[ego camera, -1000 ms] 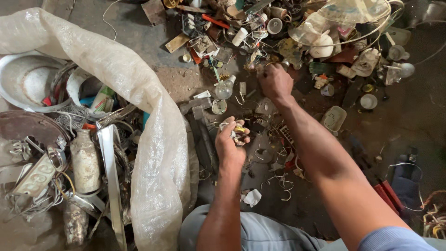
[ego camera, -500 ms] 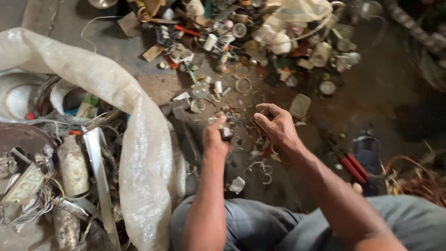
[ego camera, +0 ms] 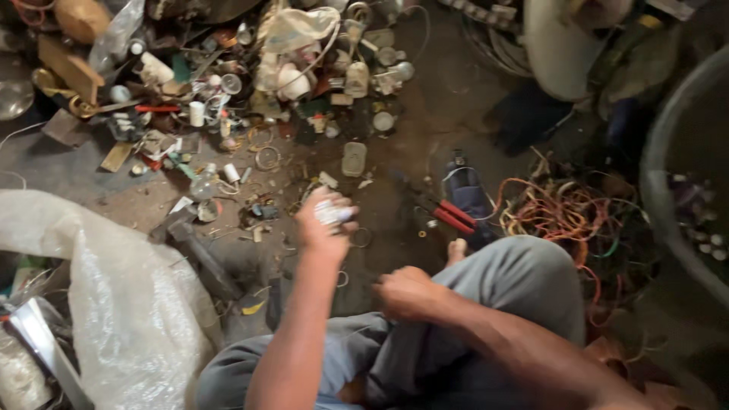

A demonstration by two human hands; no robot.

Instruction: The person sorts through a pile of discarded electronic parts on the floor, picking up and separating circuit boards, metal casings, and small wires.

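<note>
My left hand is stretched out over the dirty floor and is closed around a small bunch of white scrap pieces. My right hand is curled into a fist close to my body, resting against my grey trouser leg; whether anything is inside it is hidden. Small metal rings and bits lie on the floor just beyond the left hand.
A heap of mixed scrap covers the floor ahead. A white woven sack lies at the left. Red-handled pliers and tangled orange wires sit to the right. Another person sits at the upper right beside a dark basin.
My right hand has pulled back from the floor scrap to my lap and closed. The left hand stays out, still holding white pieces. The view has swung to the right.
</note>
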